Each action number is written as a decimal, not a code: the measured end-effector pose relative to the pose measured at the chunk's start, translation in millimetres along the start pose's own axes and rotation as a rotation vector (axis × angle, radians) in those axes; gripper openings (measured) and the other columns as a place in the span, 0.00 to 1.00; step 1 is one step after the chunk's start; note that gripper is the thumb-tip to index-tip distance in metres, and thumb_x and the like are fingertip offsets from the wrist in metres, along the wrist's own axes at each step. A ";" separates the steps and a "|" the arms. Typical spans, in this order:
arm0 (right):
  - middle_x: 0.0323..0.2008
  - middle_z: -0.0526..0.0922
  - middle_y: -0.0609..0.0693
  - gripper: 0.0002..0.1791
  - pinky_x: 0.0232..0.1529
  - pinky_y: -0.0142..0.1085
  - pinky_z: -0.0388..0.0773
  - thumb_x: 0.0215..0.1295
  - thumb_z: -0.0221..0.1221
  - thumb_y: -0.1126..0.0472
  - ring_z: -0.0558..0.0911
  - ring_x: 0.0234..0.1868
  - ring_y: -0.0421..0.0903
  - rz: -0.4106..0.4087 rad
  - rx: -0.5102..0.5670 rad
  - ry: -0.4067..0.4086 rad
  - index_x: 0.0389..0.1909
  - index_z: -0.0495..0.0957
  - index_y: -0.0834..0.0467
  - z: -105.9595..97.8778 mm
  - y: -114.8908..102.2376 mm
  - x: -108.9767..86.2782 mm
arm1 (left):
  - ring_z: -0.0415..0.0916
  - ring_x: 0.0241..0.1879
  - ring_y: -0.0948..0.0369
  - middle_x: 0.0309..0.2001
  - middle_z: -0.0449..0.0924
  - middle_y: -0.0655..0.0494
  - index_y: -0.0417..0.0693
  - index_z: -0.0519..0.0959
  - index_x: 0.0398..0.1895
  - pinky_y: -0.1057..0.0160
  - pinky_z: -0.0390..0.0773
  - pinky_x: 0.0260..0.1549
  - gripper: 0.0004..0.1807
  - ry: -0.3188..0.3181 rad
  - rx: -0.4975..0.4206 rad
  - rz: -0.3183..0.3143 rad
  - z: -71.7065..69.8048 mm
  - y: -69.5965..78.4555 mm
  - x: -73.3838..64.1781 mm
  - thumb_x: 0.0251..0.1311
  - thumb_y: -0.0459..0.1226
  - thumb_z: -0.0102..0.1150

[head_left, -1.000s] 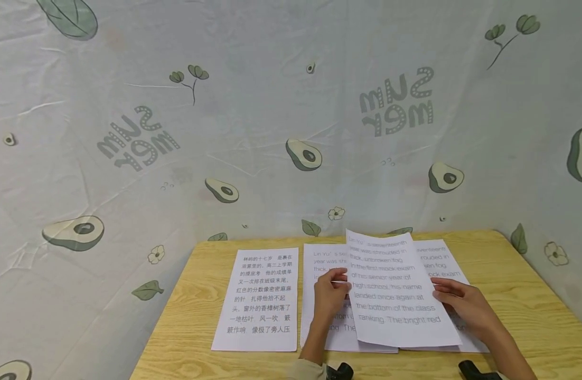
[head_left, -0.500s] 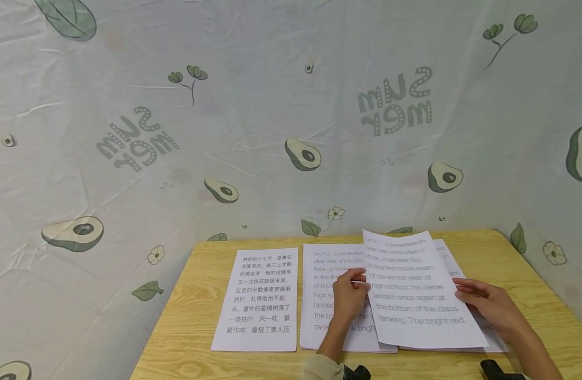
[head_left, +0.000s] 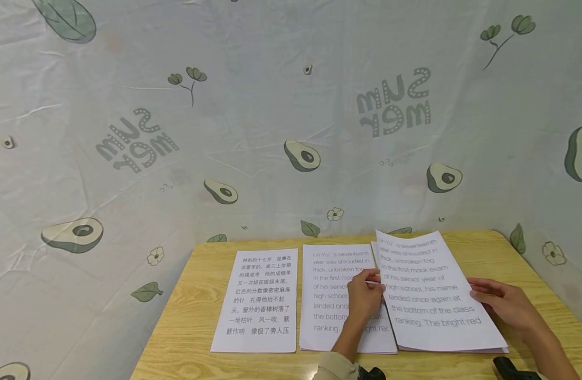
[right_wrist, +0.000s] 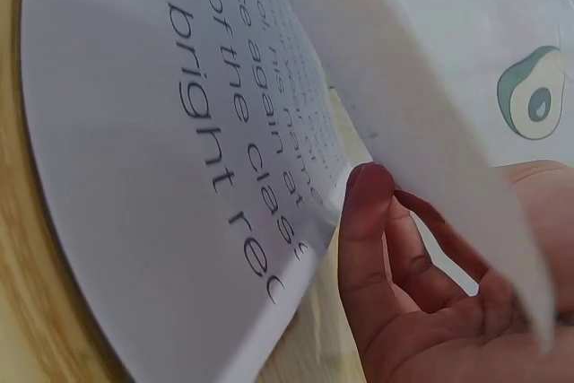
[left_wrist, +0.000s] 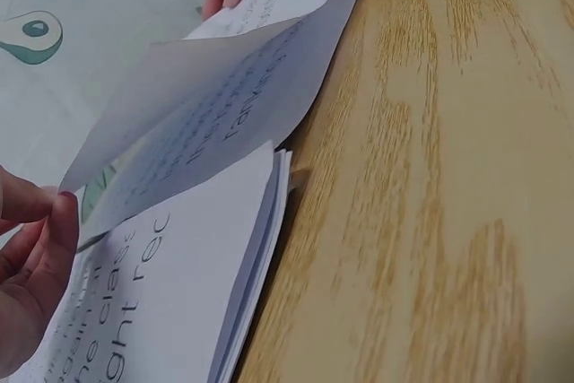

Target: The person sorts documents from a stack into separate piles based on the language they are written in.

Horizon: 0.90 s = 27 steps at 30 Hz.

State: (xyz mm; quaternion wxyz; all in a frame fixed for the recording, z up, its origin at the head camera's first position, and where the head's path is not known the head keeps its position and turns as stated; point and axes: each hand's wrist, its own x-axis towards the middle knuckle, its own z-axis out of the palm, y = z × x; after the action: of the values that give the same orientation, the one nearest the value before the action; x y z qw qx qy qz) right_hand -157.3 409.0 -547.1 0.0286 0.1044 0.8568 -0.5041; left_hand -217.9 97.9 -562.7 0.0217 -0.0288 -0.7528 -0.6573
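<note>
Printed English sheet (head_left: 429,295) being held by both side edges

It is bowing above a lower sheet (left_wrist: 260,118) of the same text, on the right of the wooden surface (head_left: 174,327). The left hand's (head_left: 365,295) fingers are pinching its left edge, tips pressed together with just paper between. The right hand's (head_left: 505,306) fingers are gripping the right edge, though exactly which fingertips are bearing on it I cannot tell.

Its curl is suggesting very light, limp paper, probably smooth and easily creased; opposite side edges near mid-height are likely offering the best hold, under gentle pressure.

The raised sheet is covering most of what lies beneath, so the number of pages there is staying unclear. The left hand is masking print on the middle stack (head_left: 336,301), and the raised sheet is blurring in the right wrist view
</note>
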 end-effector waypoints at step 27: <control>0.44 0.89 0.46 0.32 0.35 0.35 0.85 0.82 0.58 0.56 0.84 0.35 0.34 0.018 -0.066 0.032 0.71 0.68 0.78 -5.9 5.5 3.4 | 0.77 0.27 0.71 0.36 0.82 0.63 0.44 0.87 0.54 0.73 0.80 0.22 0.20 -0.052 0.009 -0.083 18.8 -5.0 -1.0 0.59 0.22 0.70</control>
State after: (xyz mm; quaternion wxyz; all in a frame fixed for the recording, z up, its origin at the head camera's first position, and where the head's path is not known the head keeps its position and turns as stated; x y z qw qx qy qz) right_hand -159.1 417.2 -549.4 0.0228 0.1190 0.8724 -0.4736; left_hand -217.2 115.8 -570.2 -0.0250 -0.0143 -0.7566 -0.6532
